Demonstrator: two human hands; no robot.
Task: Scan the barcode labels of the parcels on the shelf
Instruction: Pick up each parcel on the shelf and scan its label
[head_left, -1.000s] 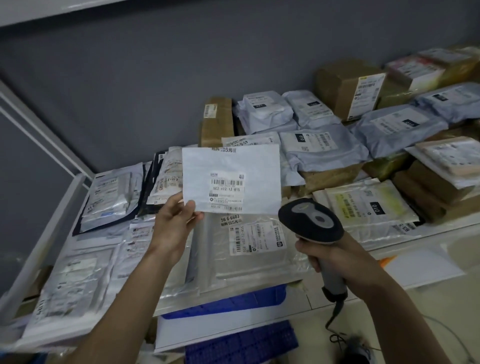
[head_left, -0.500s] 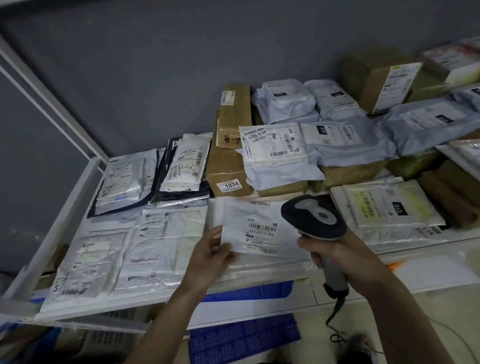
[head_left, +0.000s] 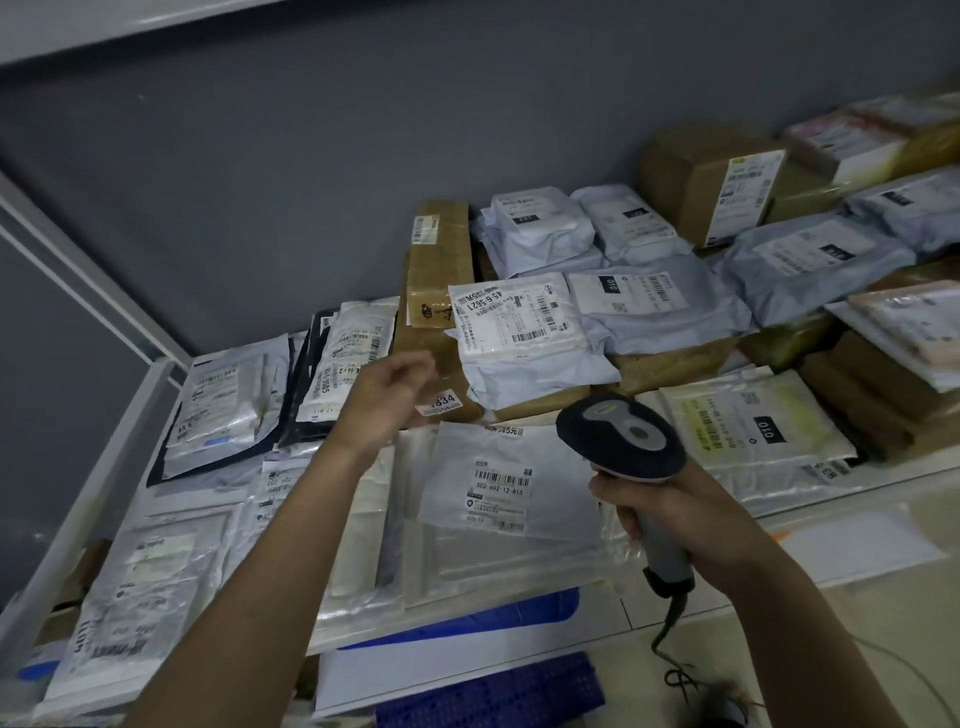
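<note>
R hand (head_left: 691, 512) nearest, low right: fingers wrapped round the grey grip of the barcode scanner (head_left: 621, 441), black head up and aimed toward the shelf (head_left: 78, 499); cable runs down off the handle to the floor. Same grip as 0.5 s ago, scanner barely moved.

L hand (head_left: 387, 400) is what changed. 1 s ago it held the white flat mailer (head_left: 511, 483) up in front of the scanner; 0.5 s ago it was laying it down at the shelf's front edge. Now the mailer lies flat on a clear plastic pkg, label up ("502-602-12-815"), just left of the scanner head, and the L hand is off it, raised above the shelf, further back near the brown box w/ the "1834" sticker (head_left: 441, 402). Fingers loosely curled, holding nothing; a bit motion-blurred.

Further back: grey poly parcel w/ big label "45-6 5621" (head_left: 519, 325) on top of brown boxes, more grey bags behind and to the R. Left side: black-edged and white flat pkgs in a row, labels up. Far R: carton w/ white label (head_left: 727, 182) against the grey wall.
</note>
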